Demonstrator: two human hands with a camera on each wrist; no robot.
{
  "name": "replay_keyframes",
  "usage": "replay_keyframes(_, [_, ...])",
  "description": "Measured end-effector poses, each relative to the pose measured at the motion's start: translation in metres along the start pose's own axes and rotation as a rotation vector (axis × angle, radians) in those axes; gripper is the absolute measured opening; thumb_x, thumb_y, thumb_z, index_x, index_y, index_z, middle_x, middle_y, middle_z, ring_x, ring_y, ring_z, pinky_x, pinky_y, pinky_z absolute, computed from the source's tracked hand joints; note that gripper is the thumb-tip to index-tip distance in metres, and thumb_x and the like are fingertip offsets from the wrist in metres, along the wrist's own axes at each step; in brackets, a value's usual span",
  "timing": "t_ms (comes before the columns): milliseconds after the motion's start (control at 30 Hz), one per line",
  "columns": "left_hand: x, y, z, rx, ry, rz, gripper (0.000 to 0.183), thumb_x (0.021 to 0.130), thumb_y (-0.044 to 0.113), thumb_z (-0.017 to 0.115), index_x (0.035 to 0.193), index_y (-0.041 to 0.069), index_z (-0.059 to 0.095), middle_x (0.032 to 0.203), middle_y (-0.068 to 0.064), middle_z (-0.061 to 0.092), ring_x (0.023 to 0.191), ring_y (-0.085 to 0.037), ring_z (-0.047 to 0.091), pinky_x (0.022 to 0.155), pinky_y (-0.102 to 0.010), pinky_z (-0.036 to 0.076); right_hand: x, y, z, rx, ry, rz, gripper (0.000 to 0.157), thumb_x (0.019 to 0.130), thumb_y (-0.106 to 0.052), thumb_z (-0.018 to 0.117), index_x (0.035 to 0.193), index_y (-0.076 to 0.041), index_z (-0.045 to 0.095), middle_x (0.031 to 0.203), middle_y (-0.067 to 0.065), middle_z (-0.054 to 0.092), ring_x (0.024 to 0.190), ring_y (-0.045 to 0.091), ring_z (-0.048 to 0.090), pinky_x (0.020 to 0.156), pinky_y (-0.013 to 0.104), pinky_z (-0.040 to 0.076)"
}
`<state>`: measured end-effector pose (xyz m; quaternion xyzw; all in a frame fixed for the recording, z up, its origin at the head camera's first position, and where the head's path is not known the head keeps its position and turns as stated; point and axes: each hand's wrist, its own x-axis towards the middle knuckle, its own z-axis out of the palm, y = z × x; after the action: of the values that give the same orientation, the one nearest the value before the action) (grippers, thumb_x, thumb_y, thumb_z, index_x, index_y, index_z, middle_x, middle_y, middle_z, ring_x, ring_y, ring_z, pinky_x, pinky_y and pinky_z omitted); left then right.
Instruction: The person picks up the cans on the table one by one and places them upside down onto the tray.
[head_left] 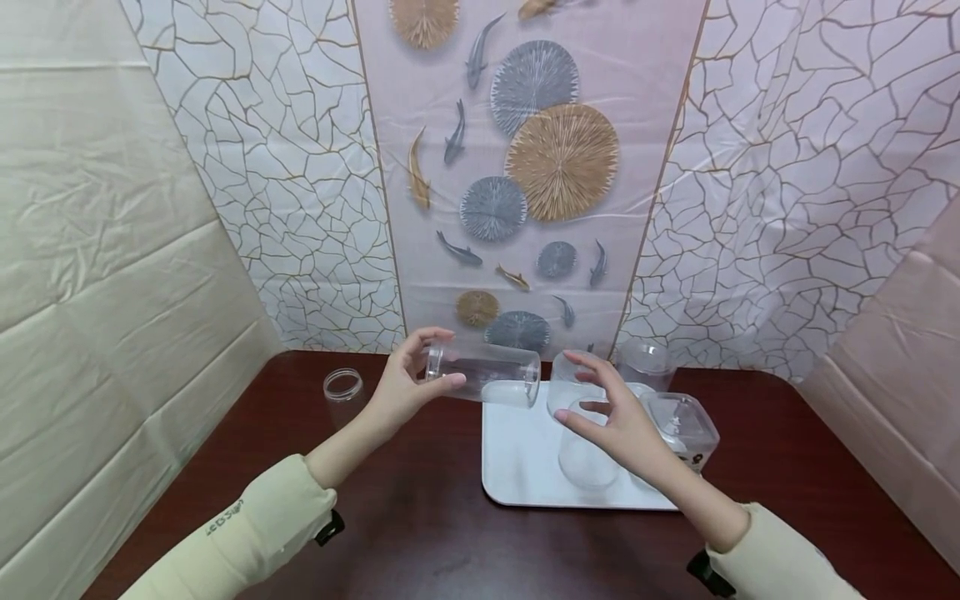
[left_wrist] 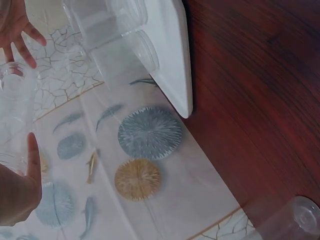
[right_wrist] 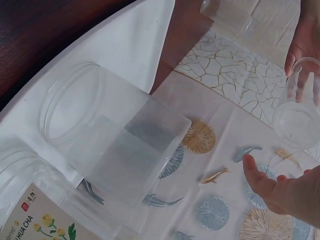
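My left hand (head_left: 408, 379) grips a clear plastic jar (head_left: 487, 371) near one end, thumb in front and fingers behind. The jar lies roughly level in the air, its far end pointing right. Facing that end across a gap, my right hand (head_left: 611, 408) has its thumb and fingers spread, with nothing held. In the right wrist view a clear jar (right_wrist: 120, 135) stands on the white tray (head_left: 517, 479). Beside it is another clear container with a printed flower label (right_wrist: 47, 220), partly cut off by the frame.
Another clear jar (head_left: 345, 392) stands at the left on the dark red wooden table (head_left: 420, 517). At the tray's right side are a squarish clear container (head_left: 686, 425) and a clear jar (head_left: 647, 362) behind it. A patterned cloth wall (head_left: 315, 208) rises behind the table.
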<state>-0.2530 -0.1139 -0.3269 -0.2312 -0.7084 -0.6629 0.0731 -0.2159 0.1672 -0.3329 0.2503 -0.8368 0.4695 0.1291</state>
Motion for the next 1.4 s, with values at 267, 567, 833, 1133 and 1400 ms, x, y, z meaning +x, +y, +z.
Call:
replay_keyframes(267, [0.001, -0.001, 0.011, -0.049, -0.015, -0.007, 0.055, 0.077, 0.000, 0.072, 0.126, 0.002, 0.048, 0.125, -0.007, 0.052, 0.106, -0.018, 0.058, 0.074, -0.023, 0.054, 0.002, -0.002, -0.002, 0.018, 0.011, 0.015, 0.065, 0.085, -0.011, 0.069, 0.141, -0.015, 0.037, 0.145, 0.009, 0.037, 0.128, 0.034, 0.040, 0.092, 0.050, 0.049])
replay_keyframes(567, [-0.002, -0.002, 0.025, -0.097, -0.054, 0.032, 0.059, 0.077, 0.012, 0.077, 0.126, -0.001, 0.047, 0.132, -0.015, 0.047, 0.115, -0.008, 0.050, 0.075, -0.019, 0.051, 0.003, -0.005, -0.002, 0.050, -0.001, 0.020, 0.070, 0.084, -0.011, 0.070, 0.143, -0.018, 0.034, 0.148, 0.008, 0.033, 0.132, 0.034, 0.038, 0.090, 0.046, 0.051])
replay_keyframes(833, [-0.007, -0.006, 0.038, -0.132, -0.054, 0.056, 0.062, 0.076, 0.014, 0.077, 0.126, -0.004, 0.046, 0.131, -0.022, 0.046, 0.108, -0.007, 0.053, 0.075, -0.019, 0.048, 0.002, -0.005, 0.000, 0.105, -0.025, 0.020, 0.071, 0.083, -0.009, 0.071, 0.143, -0.016, 0.033, 0.150, 0.008, 0.030, 0.133, 0.040, 0.035, 0.087, 0.037, 0.053])
replay_keyframes(1133, [-0.007, -0.006, 0.046, -0.164, -0.056, 0.060, 0.063, 0.076, 0.020, 0.078, 0.126, -0.002, 0.046, 0.128, -0.014, 0.051, 0.100, -0.009, 0.056, 0.076, -0.019, 0.049, 0.002, -0.006, 0.000, 0.118, -0.024, 0.011, 0.071, 0.083, -0.009, 0.071, 0.142, -0.018, 0.034, 0.150, 0.006, 0.031, 0.132, 0.043, 0.034, 0.087, 0.035, 0.052])
replay_keyframes(1400, [-0.010, -0.008, 0.050, -0.199, -0.083, 0.055, 0.062, 0.077, 0.018, 0.078, 0.126, -0.003, 0.045, 0.124, -0.008, 0.055, 0.105, -0.009, 0.059, 0.079, -0.021, 0.051, 0.001, -0.008, 0.000, 0.181, -0.048, -0.018, 0.073, 0.082, -0.006, 0.071, 0.143, -0.018, 0.033, 0.150, 0.005, 0.030, 0.136, 0.037, 0.031, 0.085, 0.028, 0.053])
